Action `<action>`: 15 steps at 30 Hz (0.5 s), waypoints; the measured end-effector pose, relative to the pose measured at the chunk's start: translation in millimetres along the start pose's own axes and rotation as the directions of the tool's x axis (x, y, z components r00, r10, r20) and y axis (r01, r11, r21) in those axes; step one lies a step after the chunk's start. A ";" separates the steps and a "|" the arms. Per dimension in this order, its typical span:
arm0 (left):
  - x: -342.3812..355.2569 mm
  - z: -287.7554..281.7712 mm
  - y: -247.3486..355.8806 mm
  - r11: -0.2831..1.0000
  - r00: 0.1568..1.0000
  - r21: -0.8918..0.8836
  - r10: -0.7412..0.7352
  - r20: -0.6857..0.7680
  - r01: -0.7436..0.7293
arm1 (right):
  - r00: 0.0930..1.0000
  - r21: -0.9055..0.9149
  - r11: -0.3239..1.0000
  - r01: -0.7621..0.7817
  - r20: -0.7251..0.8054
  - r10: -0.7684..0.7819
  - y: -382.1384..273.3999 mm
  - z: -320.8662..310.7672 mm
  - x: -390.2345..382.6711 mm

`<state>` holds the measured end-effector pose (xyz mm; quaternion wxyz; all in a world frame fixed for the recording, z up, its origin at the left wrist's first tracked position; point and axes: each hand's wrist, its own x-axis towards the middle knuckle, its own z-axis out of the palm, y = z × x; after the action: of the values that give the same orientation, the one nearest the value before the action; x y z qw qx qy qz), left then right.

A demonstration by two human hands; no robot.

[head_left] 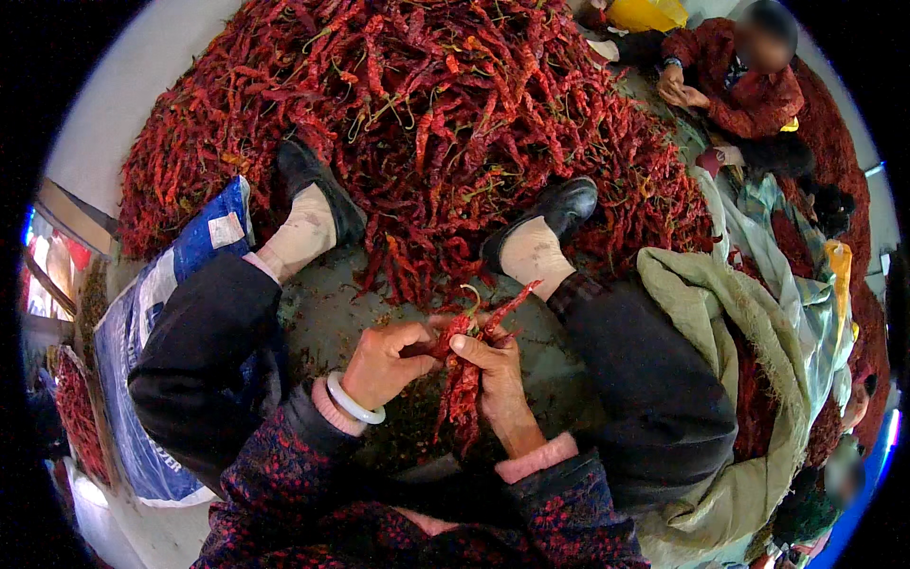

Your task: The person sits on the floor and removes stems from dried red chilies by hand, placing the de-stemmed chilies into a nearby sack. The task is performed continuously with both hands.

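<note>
Between my legs, my right hand (490, 370) is closed round a small bunch of dried red chilies (461, 391), some hanging below the palm and one sticking up past the fingers. My left hand (391, 358), with a white bangle at its wrist, meets the bunch from the left; its thumb and fingers are pinched on a chili at the bunch's edge. A pale curved stem rises between the two hands. Just beyond them begins a big heap of dried red chilies (427, 123), reaching to the far edge of the view.
My black shoes rest against the heap. A blue and white sack (142, 332) lies under my left leg. To the right stands an open greenish sack (758, 379) with red chilies inside. Another person (739, 85) sits at the far right, and more sacks line that side.
</note>
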<state>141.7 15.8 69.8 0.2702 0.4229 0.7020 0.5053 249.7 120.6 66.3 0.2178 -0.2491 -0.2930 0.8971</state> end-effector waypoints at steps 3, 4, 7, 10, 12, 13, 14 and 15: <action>-0.2 -1.4 -1.0 0.997 0.997 0.051 0.052 0.048 -0.055 | 0.999 -0.076 0.997 0.017 -0.031 -0.019 -0.7 1.3 -0.2; -0.5 -3.1 -1.9 0.995 0.995 0.068 0.068 0.078 -0.073 | 0.999 -0.078 0.997 0.011 -0.031 -0.014 -0.2 -1.9 0.5; -0.5 -12.9 -1.7 0.951 0.942 -0.237 -0.116 0.315 0.197 | 0.998 -0.039 0.999 -0.012 -0.068 0.010 -1.0 -14.3 2.3; -0.2 -24.1 -5.4 0.932 0.917 -0.256 -0.153 0.368 0.258 | 0.991 0.092 0.996 0.009 -0.135 0.004 -2.8 -15.5 5.6; -1.6 -26.3 -5.8 0.921 0.913 -0.281 -0.151 0.378 0.269 | 0.981 0.091 0.996 -0.010 -0.190 0.027 -4.3 -16.5 5.7; -2.2 -27.2 -6.1 0.916 0.912 -0.294 -0.149 0.383 0.273 | 0.975 0.091 0.996 -0.019 -0.217 0.038 -4.8 -16.8 4.2; -0.9 -26.1 -7.2 0.954 0.910 -0.202 -0.127 0.394 0.220 | 0.980 0.082 0.997 -0.009 -0.197 0.026 -4.5 -16.9 3.2; -1.4 -24.5 -8.3 0.953 0.905 -0.184 -0.153 0.398 0.242 | 0.978 0.094 0.995 -0.024 -0.202 0.043 -3.3 -18.6 3.1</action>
<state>119.9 1.8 70.4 0.4978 0.4047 0.6128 0.4614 258.7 132.5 54.3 0.2427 -0.3346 -0.2237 0.8827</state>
